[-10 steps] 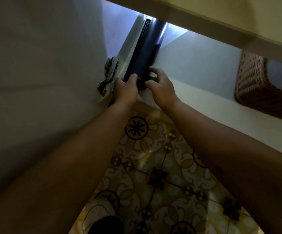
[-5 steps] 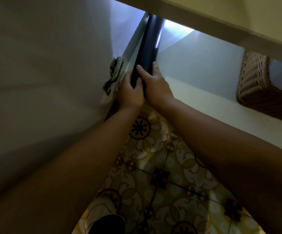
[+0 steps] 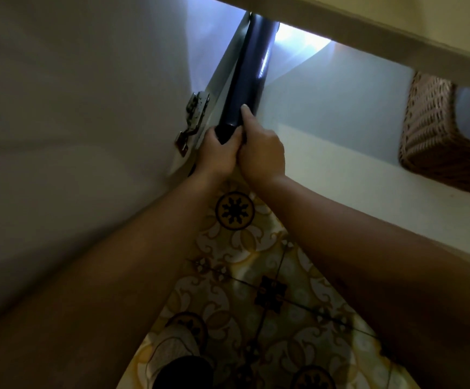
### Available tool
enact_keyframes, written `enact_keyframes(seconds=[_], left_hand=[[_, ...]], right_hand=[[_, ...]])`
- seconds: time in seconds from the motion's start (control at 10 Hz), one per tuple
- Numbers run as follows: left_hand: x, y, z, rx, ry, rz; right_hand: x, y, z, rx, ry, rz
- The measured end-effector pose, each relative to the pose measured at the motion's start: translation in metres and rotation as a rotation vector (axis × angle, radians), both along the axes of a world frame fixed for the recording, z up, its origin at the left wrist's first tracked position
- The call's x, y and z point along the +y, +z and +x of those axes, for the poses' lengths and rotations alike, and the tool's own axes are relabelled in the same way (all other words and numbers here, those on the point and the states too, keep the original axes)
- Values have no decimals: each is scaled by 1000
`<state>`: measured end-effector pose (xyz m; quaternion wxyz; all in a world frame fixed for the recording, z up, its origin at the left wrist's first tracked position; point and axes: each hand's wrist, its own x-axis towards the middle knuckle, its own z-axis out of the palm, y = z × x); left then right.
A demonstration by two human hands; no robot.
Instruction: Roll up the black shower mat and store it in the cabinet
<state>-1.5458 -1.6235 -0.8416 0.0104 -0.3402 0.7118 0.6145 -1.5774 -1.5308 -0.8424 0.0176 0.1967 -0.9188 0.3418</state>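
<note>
The black shower mat (image 3: 249,71) is a tight dark roll standing on end inside the white cabinet (image 3: 340,175), leaning against the left inner wall by the open door (image 3: 73,108). Its top is hidden behind the cabinet's upper frame. My left hand (image 3: 219,153) wraps the roll's lower end. My right hand (image 3: 262,150) grips it from the right, with one finger stretched up along the roll.
A metal hinge (image 3: 193,119) sits on the door edge just left of the roll. A wicker basket (image 3: 439,136) stands on the cabinet shelf at the right. Patterned floor tiles (image 3: 256,276) and a shoe (image 3: 172,352) lie below my arms.
The roll has been tipped more upright and pushed deeper toward the left wall. Both hands moved closer together at its lower end, and the ribbed edge seen earlier is out of sight.
</note>
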Motion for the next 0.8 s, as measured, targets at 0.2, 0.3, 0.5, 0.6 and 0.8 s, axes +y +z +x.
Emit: enact_keyframes(seconds=[0.2, 0.3, 0.5, 0.6, 0.8], left_hand=[[9, 0, -6, -38, 123, -95], [16, -1, 1, 3, 184, -135], [16, -1, 9, 37, 150, -249], [16, -6, 13, 53, 62, -277], [22, -3, 23, 103, -28, -518]], right_hand=[[3, -6, -2, -36, 94, 101], [7, -10, -1, -152, 70, 11], [18, -15, -4, -261, -23, -47], [20, -15, -6, -271, -43, -55], [24, -12, -2, -288, -65, -46]])
